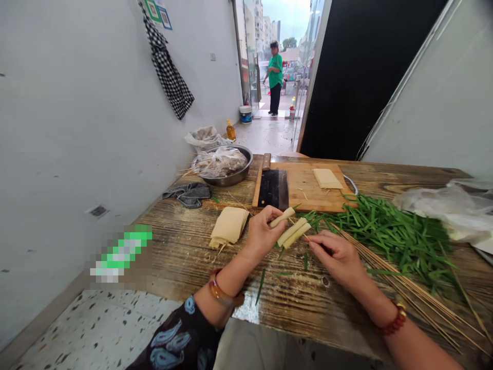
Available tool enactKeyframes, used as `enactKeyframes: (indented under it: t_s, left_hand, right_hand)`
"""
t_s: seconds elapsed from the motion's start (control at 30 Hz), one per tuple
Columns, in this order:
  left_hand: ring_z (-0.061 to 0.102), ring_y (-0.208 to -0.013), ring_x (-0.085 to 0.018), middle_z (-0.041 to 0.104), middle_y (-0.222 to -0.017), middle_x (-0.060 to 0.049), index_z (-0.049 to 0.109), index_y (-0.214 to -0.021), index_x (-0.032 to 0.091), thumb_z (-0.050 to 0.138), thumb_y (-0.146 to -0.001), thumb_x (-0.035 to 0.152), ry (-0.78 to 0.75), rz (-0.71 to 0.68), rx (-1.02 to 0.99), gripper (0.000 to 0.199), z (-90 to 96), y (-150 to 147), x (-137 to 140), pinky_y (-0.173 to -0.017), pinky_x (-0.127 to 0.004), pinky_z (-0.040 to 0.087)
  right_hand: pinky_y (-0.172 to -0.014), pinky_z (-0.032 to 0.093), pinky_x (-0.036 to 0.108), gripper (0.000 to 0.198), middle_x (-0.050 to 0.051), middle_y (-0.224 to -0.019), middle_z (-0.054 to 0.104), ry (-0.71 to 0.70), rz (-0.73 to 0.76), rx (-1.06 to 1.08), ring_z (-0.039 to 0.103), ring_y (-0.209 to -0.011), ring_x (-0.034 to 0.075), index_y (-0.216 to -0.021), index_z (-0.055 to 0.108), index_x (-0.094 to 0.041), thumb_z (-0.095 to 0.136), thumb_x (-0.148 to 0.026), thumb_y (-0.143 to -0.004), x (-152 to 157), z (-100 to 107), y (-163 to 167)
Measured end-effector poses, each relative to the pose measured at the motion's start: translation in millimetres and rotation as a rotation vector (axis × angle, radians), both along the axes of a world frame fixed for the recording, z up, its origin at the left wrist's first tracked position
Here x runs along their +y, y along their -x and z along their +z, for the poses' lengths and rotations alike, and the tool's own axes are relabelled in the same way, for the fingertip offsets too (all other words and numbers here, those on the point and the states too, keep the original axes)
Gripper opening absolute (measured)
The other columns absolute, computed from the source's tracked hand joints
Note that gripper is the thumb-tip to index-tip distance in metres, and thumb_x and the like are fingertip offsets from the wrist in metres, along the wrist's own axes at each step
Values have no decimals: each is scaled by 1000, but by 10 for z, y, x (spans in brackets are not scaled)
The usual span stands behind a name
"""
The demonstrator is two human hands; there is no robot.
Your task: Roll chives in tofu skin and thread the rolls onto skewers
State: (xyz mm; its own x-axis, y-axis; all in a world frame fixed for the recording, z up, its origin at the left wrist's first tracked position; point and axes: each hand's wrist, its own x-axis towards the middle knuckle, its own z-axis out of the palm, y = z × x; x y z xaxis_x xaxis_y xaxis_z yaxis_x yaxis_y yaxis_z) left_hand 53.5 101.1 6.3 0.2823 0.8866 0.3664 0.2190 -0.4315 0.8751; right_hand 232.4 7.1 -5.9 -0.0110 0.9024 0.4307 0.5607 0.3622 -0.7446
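Pinched between the fingers of my left hand (pixel 264 231) is a rolled tofu sheet (pixel 285 216) with green chive ends poking out. Just right of it, two more tofu rolls (pixel 295 234) lie side by side, apparently on a thin stick. My right hand (pixel 339 254) is closed at the stick's near end, by the right edge of these rolls; most of the stick is hidden. A stack of flat tofu sheets (pixel 230 226) rests on the table left of my left hand. Cut chives (pixel 400 236) are heaped beyond my right hand, beside a bundle of bamboo skewers (pixel 408 290).
A cleaver (pixel 273 188) lies on the wooden cutting board (pixel 304 192), with more tofu sheets (pixel 327 179). A metal basin (pixel 246 163) holding a plastic bag and a grey cloth (pixel 188 194) are at the left. Plastic bags (pixel 442 205) lie right. A person (pixel 275 77) stands in the doorway.
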Motion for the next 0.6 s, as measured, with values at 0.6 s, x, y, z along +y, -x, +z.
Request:
enactKeyframes:
  t_s: [0.6]
  left_hand:
    - [61, -76, -14, 68, -81, -2, 65, -83, 15, 57, -82, 23, -58, -162, 126, 12, 103, -3, -30, -71, -24, 45]
  right_hand:
    - [-61, 44, 25, 18, 1, -71, 62, -36, -53, -29, 57, -66, 13, -88, 71, -19, 53, -20, -88, 24, -29, 2]
